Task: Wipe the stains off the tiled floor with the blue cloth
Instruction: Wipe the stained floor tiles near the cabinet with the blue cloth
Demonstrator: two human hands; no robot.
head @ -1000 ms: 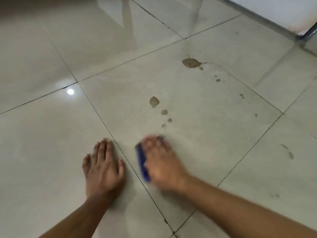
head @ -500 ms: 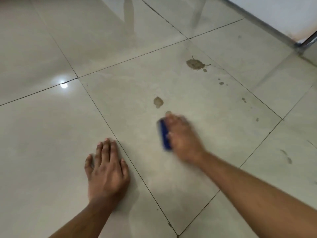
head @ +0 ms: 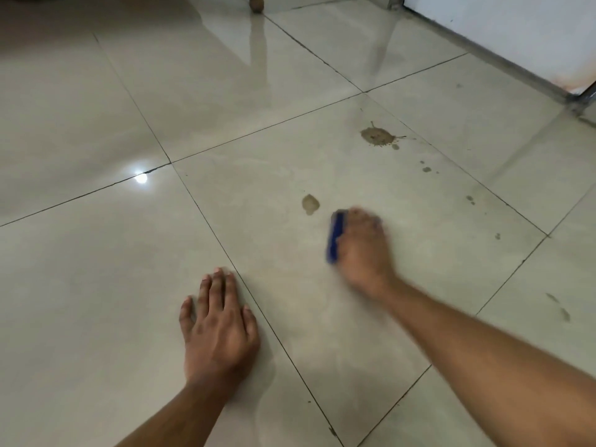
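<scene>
1. Compared with half a second earlier, the right hand (head: 362,250) and the blue cloth (head: 335,237) sat in much the same place on the tiled floor (head: 96,285), just below and to the right of the small oval stain (head: 310,204), which was still unwiped.
2. A second earlier the cloth had been nearer the person, close to the grout line (head: 258,304); the little spots that then lay below the oval stain no longer showed on the tile.
3. The left hand (head: 219,330) had kept its place beside that grout line.
4. The large splattered stain (head: 376,136) and the small flecks (head: 426,169) trailing from it towards the right remained on the same tile, well apart from the cloth.
5. The right hand lay palm down over the cloth, blurred by motion, fingers pointing away from the person; only the cloth's left edge showed past the thumb side. Its grip on the cloth could not be read through the blur: whether the fingers curled round it or pressed flat, I cannot tell.
6. The right forearm reached in from the lower right corner.
7. The left hand rested flat on the floor, fingers straight and slightly spread, its grip slack and holding nothing.
</scene>
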